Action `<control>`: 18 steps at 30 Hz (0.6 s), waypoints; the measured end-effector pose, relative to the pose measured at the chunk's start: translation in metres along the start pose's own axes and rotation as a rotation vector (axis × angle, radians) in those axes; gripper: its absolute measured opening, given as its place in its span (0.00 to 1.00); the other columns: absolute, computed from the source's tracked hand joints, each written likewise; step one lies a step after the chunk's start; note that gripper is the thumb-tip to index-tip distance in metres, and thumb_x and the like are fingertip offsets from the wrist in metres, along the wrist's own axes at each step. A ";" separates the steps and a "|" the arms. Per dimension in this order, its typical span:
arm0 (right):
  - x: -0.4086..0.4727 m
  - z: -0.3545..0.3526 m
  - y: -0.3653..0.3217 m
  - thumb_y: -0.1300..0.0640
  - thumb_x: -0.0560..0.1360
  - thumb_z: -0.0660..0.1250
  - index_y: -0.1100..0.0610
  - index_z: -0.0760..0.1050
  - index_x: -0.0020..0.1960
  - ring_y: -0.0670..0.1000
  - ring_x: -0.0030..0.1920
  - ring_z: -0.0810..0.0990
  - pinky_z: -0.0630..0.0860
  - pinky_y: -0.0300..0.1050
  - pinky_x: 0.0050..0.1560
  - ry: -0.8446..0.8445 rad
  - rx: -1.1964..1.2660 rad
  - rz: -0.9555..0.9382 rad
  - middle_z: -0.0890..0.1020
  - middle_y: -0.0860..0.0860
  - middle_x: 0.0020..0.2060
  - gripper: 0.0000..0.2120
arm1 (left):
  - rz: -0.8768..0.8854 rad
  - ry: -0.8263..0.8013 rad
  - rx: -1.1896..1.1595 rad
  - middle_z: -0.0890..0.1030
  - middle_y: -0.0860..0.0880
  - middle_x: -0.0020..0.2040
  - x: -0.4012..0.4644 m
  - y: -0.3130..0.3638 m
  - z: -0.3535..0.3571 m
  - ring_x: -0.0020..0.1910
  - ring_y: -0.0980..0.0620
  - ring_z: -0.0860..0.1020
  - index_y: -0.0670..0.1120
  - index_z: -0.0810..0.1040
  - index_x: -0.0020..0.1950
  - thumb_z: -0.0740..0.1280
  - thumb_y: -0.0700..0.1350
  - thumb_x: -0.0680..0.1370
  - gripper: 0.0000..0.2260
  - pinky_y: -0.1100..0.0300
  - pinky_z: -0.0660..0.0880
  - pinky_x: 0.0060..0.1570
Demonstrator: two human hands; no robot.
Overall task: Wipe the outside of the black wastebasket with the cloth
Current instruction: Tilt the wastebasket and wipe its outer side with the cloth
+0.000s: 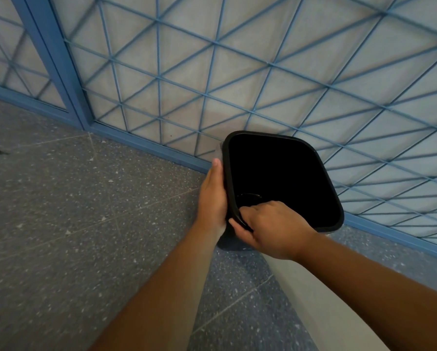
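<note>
on speckled floor (73,211), smooth square black wastebasket (283,178)

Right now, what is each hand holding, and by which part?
Right hand grips the black wastebasket at its near rim corner. Left hand lies flat against its outer left wall. No cloth is visible.

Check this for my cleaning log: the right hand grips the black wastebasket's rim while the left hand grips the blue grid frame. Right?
Not quite. In the head view the left hand lies flat against the black wastebasket side, not on the blue grid frame. The right hand does grip the rim.
</note>
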State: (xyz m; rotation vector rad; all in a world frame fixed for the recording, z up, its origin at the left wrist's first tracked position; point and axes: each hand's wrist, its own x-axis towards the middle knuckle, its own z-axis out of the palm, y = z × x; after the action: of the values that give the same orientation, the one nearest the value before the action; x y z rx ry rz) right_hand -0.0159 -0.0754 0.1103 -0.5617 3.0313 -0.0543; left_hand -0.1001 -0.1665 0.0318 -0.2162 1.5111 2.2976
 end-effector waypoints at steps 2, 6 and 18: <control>0.000 -0.001 0.000 0.44 0.80 0.50 0.51 0.65 0.37 0.52 0.31 0.77 0.70 0.46 0.33 -0.012 0.001 -0.001 0.79 0.51 0.31 0.17 | -0.045 -0.039 -0.003 0.86 0.48 0.63 -0.006 -0.016 -0.007 0.64 0.51 0.83 0.51 0.82 0.68 0.58 0.60 0.85 0.21 0.52 0.77 0.68; 0.001 0.001 0.000 0.43 0.79 0.50 0.52 0.64 0.37 0.53 0.30 0.77 0.70 0.46 0.33 0.002 0.015 -0.001 0.78 0.51 0.31 0.17 | -0.204 -0.036 -0.069 0.87 0.45 0.58 0.010 -0.013 -0.015 0.57 0.51 0.86 0.45 0.80 0.70 0.59 0.58 0.86 0.22 0.56 0.82 0.58; 0.002 0.000 0.002 0.44 0.80 0.53 0.51 0.64 0.36 0.49 0.27 0.71 0.64 0.43 0.32 -0.020 0.014 -0.010 0.71 0.47 0.28 0.17 | -0.012 -0.051 -0.012 0.89 0.52 0.54 0.023 -0.008 -0.006 0.55 0.56 0.86 0.52 0.86 0.58 0.60 0.58 0.85 0.17 0.62 0.82 0.52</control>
State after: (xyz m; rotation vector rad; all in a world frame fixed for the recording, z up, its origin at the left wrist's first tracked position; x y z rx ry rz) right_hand -0.0185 -0.0743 0.1098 -0.5724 3.0071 -0.0695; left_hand -0.1183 -0.1641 0.0150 -0.1683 1.4674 2.2864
